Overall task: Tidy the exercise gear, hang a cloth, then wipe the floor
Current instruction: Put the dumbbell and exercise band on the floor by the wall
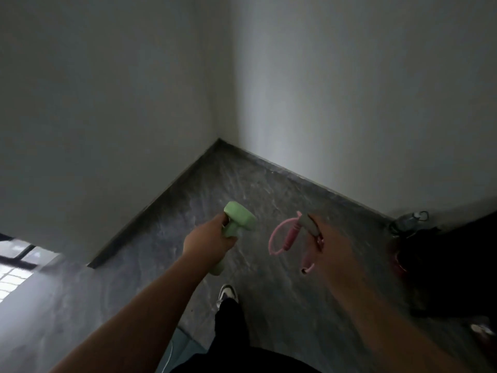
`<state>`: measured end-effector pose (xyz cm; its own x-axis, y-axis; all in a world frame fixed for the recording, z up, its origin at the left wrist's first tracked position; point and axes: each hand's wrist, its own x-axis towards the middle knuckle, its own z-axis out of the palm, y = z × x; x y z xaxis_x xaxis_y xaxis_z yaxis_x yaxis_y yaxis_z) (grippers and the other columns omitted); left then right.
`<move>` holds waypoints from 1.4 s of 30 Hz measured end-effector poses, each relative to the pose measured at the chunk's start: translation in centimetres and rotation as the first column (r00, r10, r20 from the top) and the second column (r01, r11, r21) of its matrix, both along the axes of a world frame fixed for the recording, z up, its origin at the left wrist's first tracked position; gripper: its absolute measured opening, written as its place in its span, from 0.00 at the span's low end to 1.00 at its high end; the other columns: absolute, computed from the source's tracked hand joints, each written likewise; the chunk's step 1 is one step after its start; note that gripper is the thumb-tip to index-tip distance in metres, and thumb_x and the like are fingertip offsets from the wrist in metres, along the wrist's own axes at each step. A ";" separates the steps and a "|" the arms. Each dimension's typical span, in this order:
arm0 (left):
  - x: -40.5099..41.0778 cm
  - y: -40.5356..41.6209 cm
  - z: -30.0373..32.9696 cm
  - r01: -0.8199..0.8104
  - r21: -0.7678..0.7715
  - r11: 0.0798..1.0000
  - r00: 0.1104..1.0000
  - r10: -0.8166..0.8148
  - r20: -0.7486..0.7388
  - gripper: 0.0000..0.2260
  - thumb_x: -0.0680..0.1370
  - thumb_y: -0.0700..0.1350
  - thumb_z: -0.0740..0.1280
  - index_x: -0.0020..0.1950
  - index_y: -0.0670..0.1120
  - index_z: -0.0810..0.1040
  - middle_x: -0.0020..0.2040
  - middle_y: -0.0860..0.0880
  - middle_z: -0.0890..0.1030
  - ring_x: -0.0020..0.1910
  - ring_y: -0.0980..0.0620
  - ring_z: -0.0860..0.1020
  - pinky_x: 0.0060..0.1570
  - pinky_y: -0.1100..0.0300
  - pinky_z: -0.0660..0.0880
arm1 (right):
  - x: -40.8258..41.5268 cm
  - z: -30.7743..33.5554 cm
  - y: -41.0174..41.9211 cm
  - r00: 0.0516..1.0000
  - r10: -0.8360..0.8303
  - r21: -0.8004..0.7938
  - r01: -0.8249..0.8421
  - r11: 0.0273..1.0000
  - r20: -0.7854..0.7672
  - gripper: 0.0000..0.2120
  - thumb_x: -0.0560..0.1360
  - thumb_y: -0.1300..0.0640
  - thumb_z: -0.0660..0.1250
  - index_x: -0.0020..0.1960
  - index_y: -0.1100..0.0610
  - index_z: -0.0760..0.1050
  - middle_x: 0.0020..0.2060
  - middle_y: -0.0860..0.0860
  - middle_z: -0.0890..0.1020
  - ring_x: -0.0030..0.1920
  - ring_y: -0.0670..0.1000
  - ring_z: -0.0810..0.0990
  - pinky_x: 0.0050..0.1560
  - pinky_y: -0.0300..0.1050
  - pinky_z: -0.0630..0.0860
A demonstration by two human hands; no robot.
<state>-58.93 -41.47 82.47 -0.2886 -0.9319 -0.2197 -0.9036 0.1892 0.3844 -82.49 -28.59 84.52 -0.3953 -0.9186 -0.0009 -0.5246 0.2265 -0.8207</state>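
My left hand [208,242] is shut around the handle of a light green dumbbell [238,218], whose upper head points toward the room corner and whose lower end shows below my fist. My right hand [332,246] is shut on a pink skipping rope [282,238], with a pink handle and loops of cord hanging to the left of my fingers. Both hands are held out above the dark grey floor [269,189], roughly level with each other. My shoe and dark trouser leg [228,313] show below them.
Two pale walls meet in a corner [219,140] ahead, with a dark skirting strip along the floor. A dark piece of furniture or bag [451,265] with a metal bottle [408,220] beside it stands at the right. A bright barred window [16,265] is at the lower left.
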 end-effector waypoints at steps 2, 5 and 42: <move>-1.2 -5.0 -0.6 0.011 0.001 1.000 1.000 -0.011 -0.015 0.19 0.73 0.56 0.68 0.63 0.59 0.71 0.50 0.55 0.81 0.47 0.50 0.80 0.39 0.56 0.73 | -0.8 -0.2 -4.5 1.000 0.003 0.005 -0.003 1.000 0.020 0.09 0.82 0.55 0.60 0.50 0.45 0.78 0.32 0.51 0.82 0.28 0.50 0.82 0.30 0.49 0.80; -3.1 -12.7 -1.5 0.036 0.014 0.999 0.999 -0.036 -0.008 0.19 0.73 0.55 0.68 0.63 0.58 0.71 0.51 0.53 0.81 0.49 0.48 0.80 0.40 0.56 0.72 | -2.2 -0.4 -11.7 0.999 -0.043 0.027 0.043 0.999 -0.016 0.09 0.80 0.59 0.62 0.46 0.48 0.77 0.32 0.51 0.81 0.27 0.47 0.80 0.28 0.43 0.76; -35.9 -76.5 -64.3 0.747 -0.077 0.661 0.648 -0.696 0.310 0.18 0.76 0.50 0.67 0.65 0.55 0.72 0.55 0.51 0.82 0.53 0.47 0.80 0.56 0.51 0.70 | -30.8 -66.0 -65.5 0.975 -0.129 0.251 0.172 0.953 -0.178 0.17 0.77 0.57 0.67 0.62 0.41 0.75 0.46 0.37 0.77 0.43 0.42 0.77 0.46 0.27 0.68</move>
